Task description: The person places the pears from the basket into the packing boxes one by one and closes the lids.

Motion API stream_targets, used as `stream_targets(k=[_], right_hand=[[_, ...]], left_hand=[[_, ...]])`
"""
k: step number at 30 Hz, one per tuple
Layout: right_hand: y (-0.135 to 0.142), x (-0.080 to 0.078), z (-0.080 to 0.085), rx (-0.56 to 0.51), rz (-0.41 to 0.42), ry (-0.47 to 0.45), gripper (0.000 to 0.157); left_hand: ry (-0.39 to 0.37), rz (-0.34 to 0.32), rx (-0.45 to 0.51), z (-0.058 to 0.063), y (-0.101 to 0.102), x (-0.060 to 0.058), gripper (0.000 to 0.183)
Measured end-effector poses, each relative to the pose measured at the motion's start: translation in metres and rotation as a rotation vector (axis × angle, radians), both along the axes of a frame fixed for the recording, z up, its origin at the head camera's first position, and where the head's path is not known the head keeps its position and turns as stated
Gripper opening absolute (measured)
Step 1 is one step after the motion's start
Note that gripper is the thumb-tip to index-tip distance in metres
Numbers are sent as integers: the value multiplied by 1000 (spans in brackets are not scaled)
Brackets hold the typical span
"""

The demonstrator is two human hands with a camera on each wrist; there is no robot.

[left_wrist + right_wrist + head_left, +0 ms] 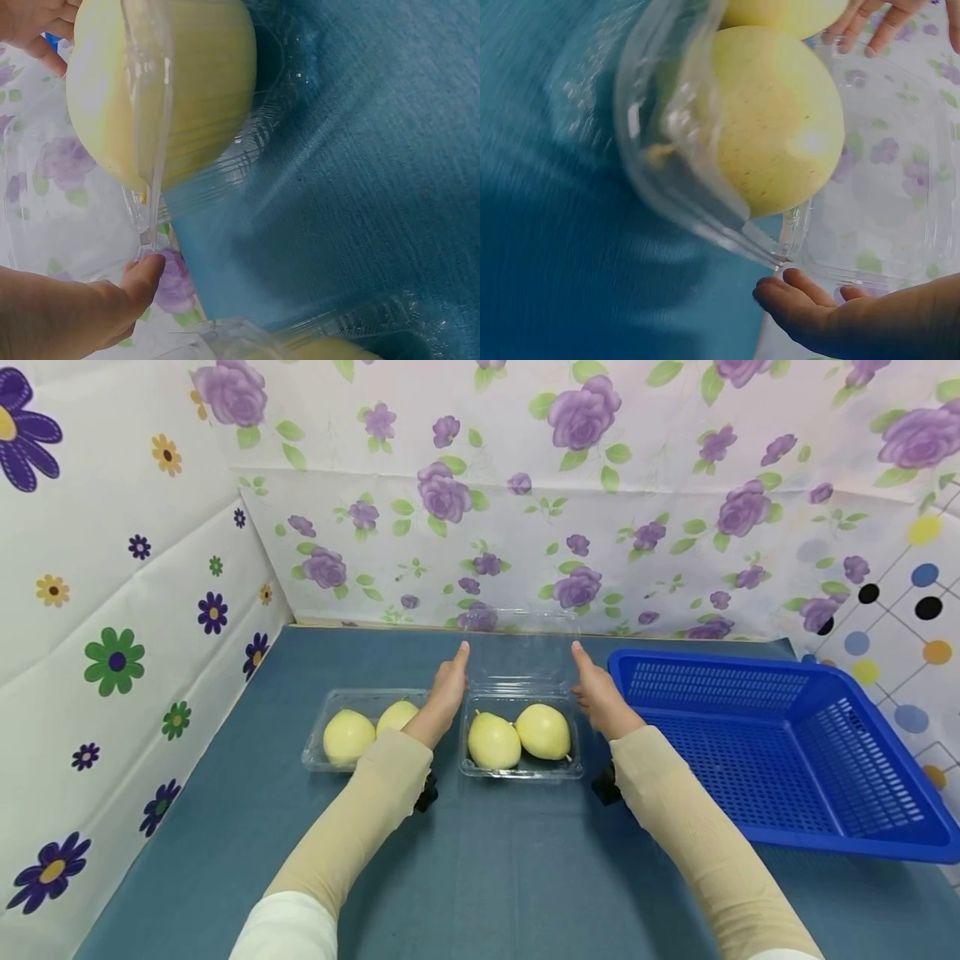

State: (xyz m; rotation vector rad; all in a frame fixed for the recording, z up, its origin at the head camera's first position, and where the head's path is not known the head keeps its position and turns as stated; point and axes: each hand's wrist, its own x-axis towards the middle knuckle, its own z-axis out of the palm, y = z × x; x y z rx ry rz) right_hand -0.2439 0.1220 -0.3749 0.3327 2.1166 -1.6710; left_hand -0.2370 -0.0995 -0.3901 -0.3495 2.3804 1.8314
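Note:
A clear plastic clamshell box (521, 772) stands in front of me with its lid (521, 647) raised upright at the back. Two yellow pears lie in its base, the left pear (493, 741) beside the right pear (543, 732). My left hand (442, 689) is at the left side of the lid, its fingertips right by the hinge corner in the left wrist view. On the opposite side, my right hand (602, 700) has its fingers extended at the lid's right edge, close to the hinge. Both palms face inward, and neither hand curls round anything.
Left of the box, partly behind my left forearm, sits another clear plastic box (318, 752) with two pears. A blue perforated basket (847, 842) stands on the right. Flowered sheeting (517, 552) rises behind the blue-green tabletop (510, 877).

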Motion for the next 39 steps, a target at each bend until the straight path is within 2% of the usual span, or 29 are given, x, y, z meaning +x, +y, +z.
stream_targets(k=[8, 16, 27, 39], right_hand=[[1, -2, 3, -34, 28, -39, 88], [3, 0, 5, -48, 26, -24, 94], [3, 4, 11, -12, 36, -21, 104], [3, 6, 17, 10, 52, -36, 94]], left_hand=[[11, -52, -20, 1, -2, 2, 58], [-73, -99, -16, 9, -3, 8, 83], [-134, -88, -32, 19, 0, 14, 92], [-194, -89, -16, 24, 0, 14, 97]])
